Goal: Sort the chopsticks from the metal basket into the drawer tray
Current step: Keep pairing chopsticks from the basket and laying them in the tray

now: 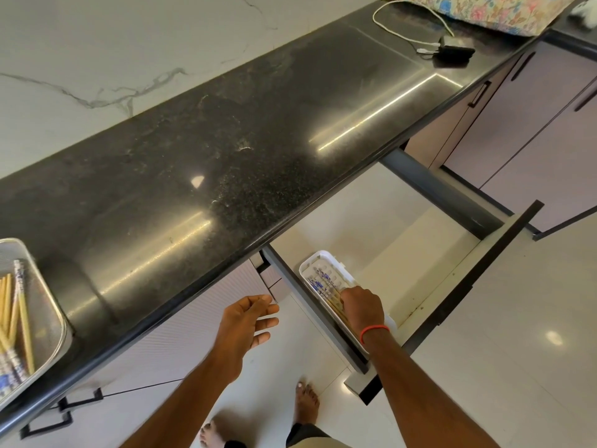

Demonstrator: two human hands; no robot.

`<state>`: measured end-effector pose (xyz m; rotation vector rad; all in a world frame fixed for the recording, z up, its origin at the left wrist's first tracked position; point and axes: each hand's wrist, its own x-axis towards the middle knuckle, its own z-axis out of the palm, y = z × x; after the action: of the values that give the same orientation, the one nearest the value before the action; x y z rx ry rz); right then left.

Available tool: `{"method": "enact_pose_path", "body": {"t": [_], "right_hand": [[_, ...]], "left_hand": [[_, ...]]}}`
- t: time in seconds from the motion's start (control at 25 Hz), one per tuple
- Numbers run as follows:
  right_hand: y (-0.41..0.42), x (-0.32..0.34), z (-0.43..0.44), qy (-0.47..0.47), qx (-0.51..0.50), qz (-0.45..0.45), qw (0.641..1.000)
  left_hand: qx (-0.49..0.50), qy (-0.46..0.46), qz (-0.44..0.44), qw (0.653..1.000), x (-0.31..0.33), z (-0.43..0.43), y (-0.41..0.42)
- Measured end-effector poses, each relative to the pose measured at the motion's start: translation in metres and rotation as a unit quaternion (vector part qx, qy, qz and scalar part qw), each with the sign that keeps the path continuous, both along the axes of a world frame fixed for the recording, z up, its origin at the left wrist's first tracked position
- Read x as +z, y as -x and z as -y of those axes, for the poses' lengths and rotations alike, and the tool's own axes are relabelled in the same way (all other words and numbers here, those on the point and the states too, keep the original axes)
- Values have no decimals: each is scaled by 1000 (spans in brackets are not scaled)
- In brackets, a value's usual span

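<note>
With the right hand (361,307) curled down on chopsticks (324,286) in the white tray (305,265) at five o'clock, lay them parallel before releasing; left hand (248,324) open, empty; more wait in the basket (48,318) at nine.

Home kitchen: black granite surface (226,150), marble-look wall (97,43), cabinet doors (533,124), open drawer (403,237), tiled floor (517,350).

Right hand (361,307): arm extended forward and down, palm down, fingers curled under, red band at wrist. Left hand (247,321): raised at mid-height, fingers spread loosely, holding nothing. Both forearms bare.
</note>
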<state>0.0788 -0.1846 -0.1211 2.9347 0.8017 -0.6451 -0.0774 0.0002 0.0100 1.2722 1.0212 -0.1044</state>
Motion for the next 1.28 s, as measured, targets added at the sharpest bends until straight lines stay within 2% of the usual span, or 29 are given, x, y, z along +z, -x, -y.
{"method": "enact_pose_path", "body": {"t": [0.44, 1.28], "right_hand": [[0, 1, 2, -26, 29, 0, 999], [5, -2, 3, 13, 45, 7, 999]], "left_hand": [[5, 0, -15, 1000, -5, 0, 20], [2, 7, -17, 1000, -13, -2, 34]]}}
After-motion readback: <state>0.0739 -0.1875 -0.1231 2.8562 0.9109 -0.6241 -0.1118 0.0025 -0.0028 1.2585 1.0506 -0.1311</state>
